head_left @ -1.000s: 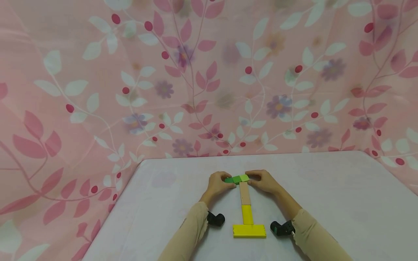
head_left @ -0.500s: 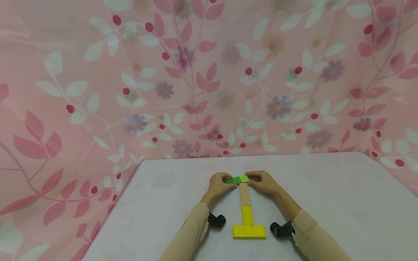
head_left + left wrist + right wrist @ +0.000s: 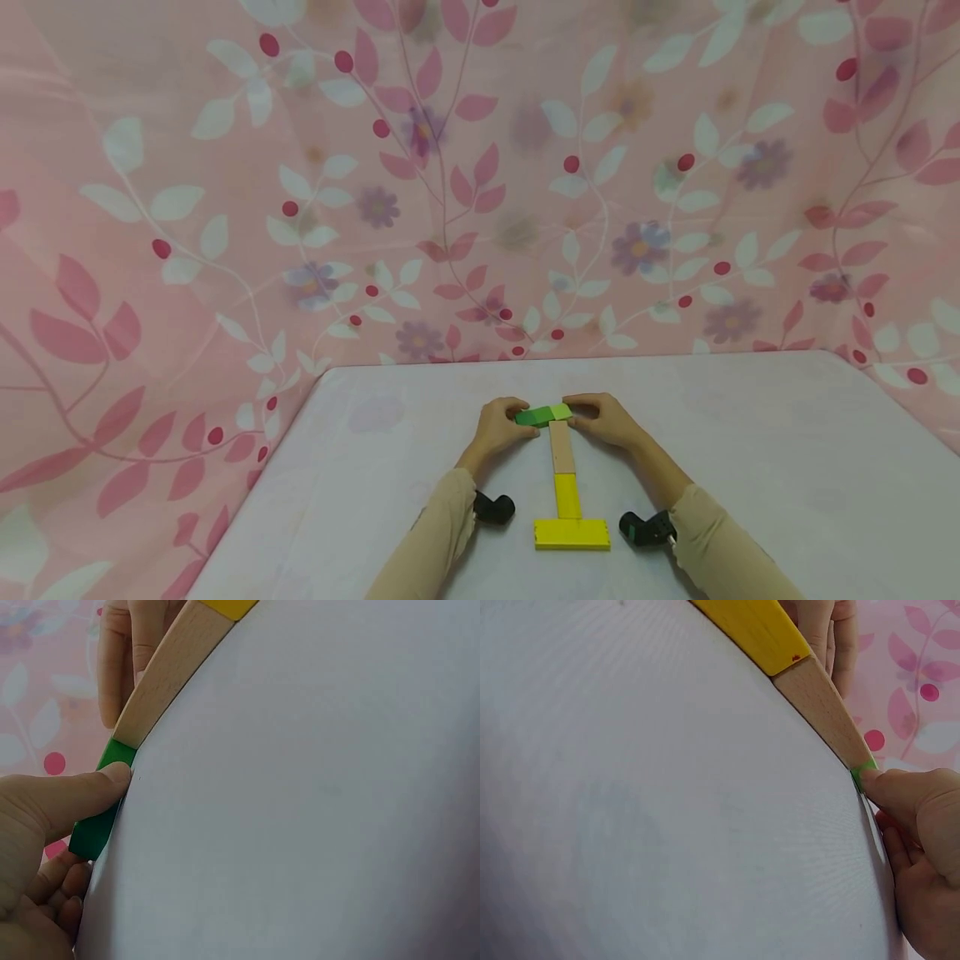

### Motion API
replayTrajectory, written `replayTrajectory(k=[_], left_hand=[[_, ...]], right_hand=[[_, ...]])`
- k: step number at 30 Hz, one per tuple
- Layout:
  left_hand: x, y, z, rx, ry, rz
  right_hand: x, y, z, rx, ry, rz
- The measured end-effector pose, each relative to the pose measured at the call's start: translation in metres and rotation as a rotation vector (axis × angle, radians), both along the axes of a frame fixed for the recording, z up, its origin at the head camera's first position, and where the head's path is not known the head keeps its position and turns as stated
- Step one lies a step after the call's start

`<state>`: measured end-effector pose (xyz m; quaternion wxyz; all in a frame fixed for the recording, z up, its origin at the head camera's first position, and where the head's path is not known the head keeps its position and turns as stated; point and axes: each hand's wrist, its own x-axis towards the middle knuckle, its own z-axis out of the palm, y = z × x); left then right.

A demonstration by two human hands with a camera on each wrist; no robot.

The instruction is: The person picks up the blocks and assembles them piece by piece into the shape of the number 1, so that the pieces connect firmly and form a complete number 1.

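Observation:
At the far end of a row of blocks, my left hand (image 3: pixel 498 425) pinches a green block (image 3: pixel 535 416) by its left end, thumb on the near side. A darker green part (image 3: pixel 91 838) shows below the thumb in the left wrist view. My right hand (image 3: pixel 609 421) pinches a light green block (image 3: pixel 560 412) at the other end, its thumb covering much of it in the right wrist view. The green pieces lie side by side, slightly slanted, across the top of a bare wooden block (image 3: pixel 562 447).
Below the wooden block, a yellow block (image 3: pixel 567 497) continues the line toward the person. It meets a wider yellow block (image 3: pixel 572 534) laid crosswise. All lie on a white-covered table (image 3: pixel 360 500), with a pink floral cloth (image 3: pixel 480 183) behind.
The left thumb has drawn back slightly to the left along the green block, whose left end shifted a little. The right hand and the other blocks hold their places.

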<state>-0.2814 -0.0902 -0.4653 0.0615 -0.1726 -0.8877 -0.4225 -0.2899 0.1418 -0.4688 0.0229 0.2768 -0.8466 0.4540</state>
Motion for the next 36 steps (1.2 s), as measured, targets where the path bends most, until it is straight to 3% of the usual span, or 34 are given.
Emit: replayTrajectory(k=[8, 15, 26, 36], left_hand=[[0.006, -0.013, 0.001, 0.052, -0.004, -0.013], [0.009, -0.023, 0.002, 0.073, -0.013, -0.010], [0.009, -0.027, -0.001, 0.136, 0.022, -0.023], [0.015, -0.027, 0.001, 0.119, -0.002, -0.002]], right_hand=[[-0.001, 0.000, -0.004, 0.009, -0.025, -0.018], [0.000, -0.001, -0.003, 0.014, 0.015, -0.011], [-0.002, -0.001, -0.004, 0.010, 0.018, -0.012], [-0.001, 0.001, -0.005, 0.008, -0.004, -0.011]])
